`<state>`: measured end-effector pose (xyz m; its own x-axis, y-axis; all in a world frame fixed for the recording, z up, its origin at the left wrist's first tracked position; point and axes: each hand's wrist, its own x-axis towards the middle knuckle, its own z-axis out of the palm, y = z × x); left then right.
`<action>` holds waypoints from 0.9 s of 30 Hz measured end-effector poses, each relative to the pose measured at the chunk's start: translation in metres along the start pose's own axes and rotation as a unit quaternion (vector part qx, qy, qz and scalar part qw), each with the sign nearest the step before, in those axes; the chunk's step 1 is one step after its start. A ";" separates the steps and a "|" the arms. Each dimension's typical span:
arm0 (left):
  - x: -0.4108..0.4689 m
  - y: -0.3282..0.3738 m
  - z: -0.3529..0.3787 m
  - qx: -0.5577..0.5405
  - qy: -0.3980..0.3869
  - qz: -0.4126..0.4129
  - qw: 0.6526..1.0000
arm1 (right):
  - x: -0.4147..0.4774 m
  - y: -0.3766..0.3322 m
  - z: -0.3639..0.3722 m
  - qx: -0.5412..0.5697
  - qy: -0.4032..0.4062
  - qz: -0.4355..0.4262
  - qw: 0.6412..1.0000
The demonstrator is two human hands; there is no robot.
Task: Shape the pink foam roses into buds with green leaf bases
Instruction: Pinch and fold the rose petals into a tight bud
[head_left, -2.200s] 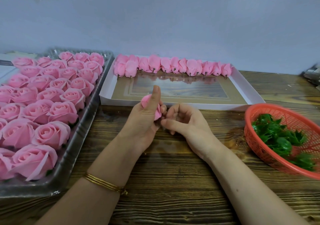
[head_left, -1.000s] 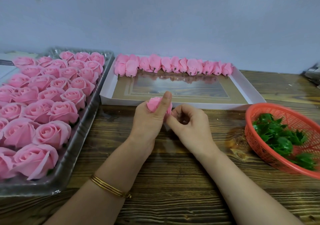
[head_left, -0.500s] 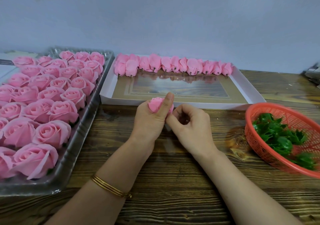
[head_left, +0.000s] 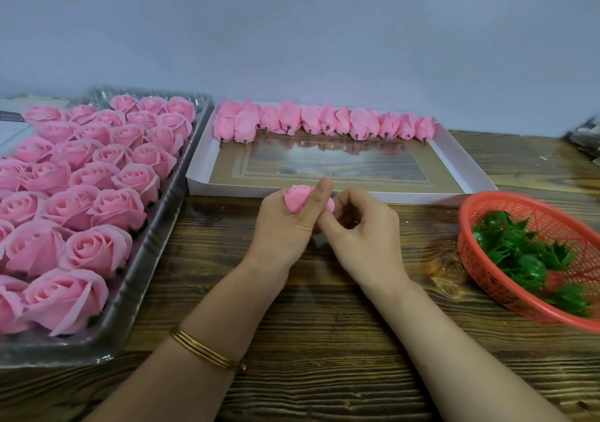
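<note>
On the far left of the wooden counter (head_left: 324, 340) stands a clear plastic tray (head_left: 152, 269). It is filled with open roses (head_left: 84, 249), all pink, sitting close together in rows with the blooms facing up.

Just right of the tray, the person's left forearm comes in from the lower edge, with thin gold bangles (head_left: 207, 351) on the wrist. The left hand (head_left: 282, 230) is held above the counter, near the middle. Its fingers are curled round one pink foam rose (head_left: 295, 199), and the thumb lies straight up across the front of the flower. The rose is pressed narrow inside this grip, and its top looks out above the fingers.

The right hand (head_left: 363, 233) meets the left one from the other side. Its fingers are curled too, and thumb and forefinger close on the right side of the same rose, where a bit of pink shows between them. The two hands are touching each other.

Behind the hands lies a shallow white box (head_left: 461, 165) with a brown inside and a shiny clear window. Along its far edge lies a row of finished buds (head_left: 324, 122), side by side, with their small dark stem ends pointing toward the person.

On the right, near the counter's edge, stands an orange-red plastic basket (head_left: 487, 269), partly cut by the frame. It holds a heap of green leaf bases (head_left: 526, 256). A pale wall rises behind everything.
</note>
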<state>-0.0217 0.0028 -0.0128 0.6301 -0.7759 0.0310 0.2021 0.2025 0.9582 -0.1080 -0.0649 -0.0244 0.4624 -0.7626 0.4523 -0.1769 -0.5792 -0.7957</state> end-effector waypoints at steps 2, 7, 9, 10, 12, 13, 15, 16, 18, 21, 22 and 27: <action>0.000 0.001 -0.001 0.001 0.001 -0.013 1.000 | 0.000 -0.001 0.000 0.033 -0.009 0.008 0.999; 0.001 0.006 -0.001 -0.051 0.032 -0.032 0.998 | 0.000 -0.004 -0.001 0.121 -0.034 0.032 0.992; 0.004 0.007 -0.002 -0.081 0.052 -0.036 0.995 | -0.001 -0.003 0.001 0.121 -0.058 0.037 0.990; 0.005 0.007 -0.002 -0.091 0.055 -0.040 0.993 | -0.002 -0.003 0.002 0.118 -0.076 0.038 0.989; 0.005 0.007 -0.003 -0.106 0.055 -0.050 0.992 | -0.005 -0.003 0.005 0.102 -0.107 0.037 0.988; 0.005 0.007 -0.003 -0.114 0.055 -0.052 0.991 | -0.006 -0.003 0.006 0.091 -0.118 0.034 0.988; 0.005 0.006 -0.002 -0.124 0.059 -0.050 0.989 | -0.009 -0.004 0.008 0.065 -0.125 0.021 0.990; 0.004 0.006 -0.001 -0.125 0.060 -0.045 0.989 | -0.009 -0.005 0.008 0.049 -0.121 0.014 0.991; 0.003 0.005 0.000 -0.124 0.057 -0.035 0.990 | -0.010 -0.008 0.008 0.016 -0.107 0.010 0.994; 0.000 0.005 0.002 -0.135 0.045 -0.029 0.989 | -0.010 -0.011 0.009 0.000 -0.089 0.028 0.996; 0.000 0.005 0.002 -0.142 0.042 -0.029 0.989 | -0.011 -0.011 0.009 -0.001 -0.085 0.036 0.996; 0.000 0.005 0.004 -0.148 0.043 -0.033 0.987 | -0.010 -0.011 0.010 0.026 -0.081 0.067 0.994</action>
<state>-0.0239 0.0017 -0.0068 0.6675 -0.7417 -0.0657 0.4476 0.3291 0.8315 -0.1016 -0.0476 -0.0241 0.5719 -0.7734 0.2735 -0.2031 -0.4565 -0.8663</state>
